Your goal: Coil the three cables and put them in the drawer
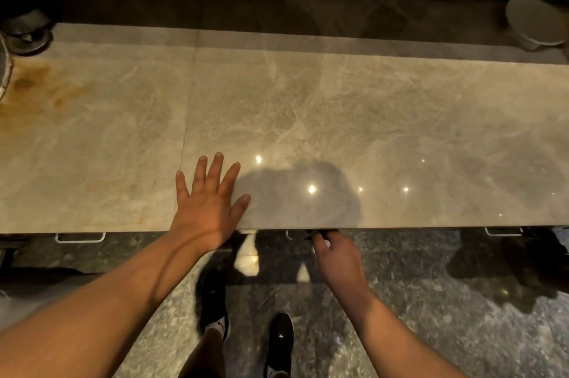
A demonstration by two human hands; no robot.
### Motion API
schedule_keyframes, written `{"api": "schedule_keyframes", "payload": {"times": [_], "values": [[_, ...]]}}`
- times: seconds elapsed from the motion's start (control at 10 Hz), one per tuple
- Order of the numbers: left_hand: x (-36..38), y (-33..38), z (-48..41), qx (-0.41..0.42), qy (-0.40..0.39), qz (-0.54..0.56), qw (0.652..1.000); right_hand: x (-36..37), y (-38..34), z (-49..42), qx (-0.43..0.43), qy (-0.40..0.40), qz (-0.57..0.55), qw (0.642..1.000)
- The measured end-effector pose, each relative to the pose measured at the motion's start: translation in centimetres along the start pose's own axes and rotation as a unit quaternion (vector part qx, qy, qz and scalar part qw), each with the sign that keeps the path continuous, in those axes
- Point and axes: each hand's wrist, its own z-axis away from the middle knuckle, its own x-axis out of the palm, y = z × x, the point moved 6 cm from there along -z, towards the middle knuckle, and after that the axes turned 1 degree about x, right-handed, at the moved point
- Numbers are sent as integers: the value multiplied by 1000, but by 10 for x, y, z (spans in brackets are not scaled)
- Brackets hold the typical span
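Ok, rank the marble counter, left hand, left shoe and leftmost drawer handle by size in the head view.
1. marble counter
2. left hand, nearer the camera, so its lead over the shoe is unsure
3. left shoe
4. leftmost drawer handle, thinnest

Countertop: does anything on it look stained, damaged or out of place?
Yes. A rusty brown stain blotches the countertop at its far left; the marble elsewhere looks evenly pale.

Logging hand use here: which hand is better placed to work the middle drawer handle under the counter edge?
Right. The right hand is already at the middle drawer handle below the countertop edge, fingers curled toward it. The left hand lies flat on the countertop, fingers spread.
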Motion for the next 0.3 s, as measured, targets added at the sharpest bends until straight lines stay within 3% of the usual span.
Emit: {"api": "schedule_keyframes", "payload": {"times": [0.1,0.2,0.3], "values": [[-2,-1,0,-4,3,9,1000,-12,-12,7,-67,3,123,990],[-20,-2,-2,2,24,10,1000,-40,-43,20,-192,53,253,947],[-35,1,-3,12,27,10,1000,-56,-72,22,-245,88,266,928]]}}
